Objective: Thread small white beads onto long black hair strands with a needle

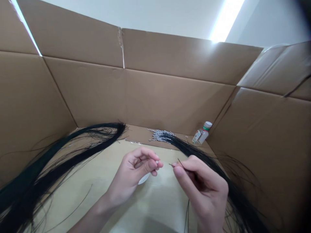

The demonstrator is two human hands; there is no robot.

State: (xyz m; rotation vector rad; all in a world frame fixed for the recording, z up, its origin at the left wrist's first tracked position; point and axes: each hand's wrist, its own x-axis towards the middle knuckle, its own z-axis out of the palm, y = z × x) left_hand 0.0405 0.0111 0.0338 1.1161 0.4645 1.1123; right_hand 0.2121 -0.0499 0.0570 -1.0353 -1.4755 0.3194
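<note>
My left hand (139, 166) pinches a small white bead (157, 162) between thumb and fingertips, near the middle of the view. Just to its right, my right hand (202, 187) grips a thin dark cord (179, 161) between thumb and forefinger, with short ends sticking out toward the bead. The bead and the cord are apart. Partly hidden under my left hand is a white round dish (143, 179) on the pale table (116, 161); its contents cannot be made out.
Cardboard walls (170, 97) surround the table. Long black strands (73, 155) lie at the left. Another dark bundle (191, 149) runs down the right, with silvery beaded ends (161, 136) at the back. A clear bottle with a white cap (201, 134) stands in the back right corner.
</note>
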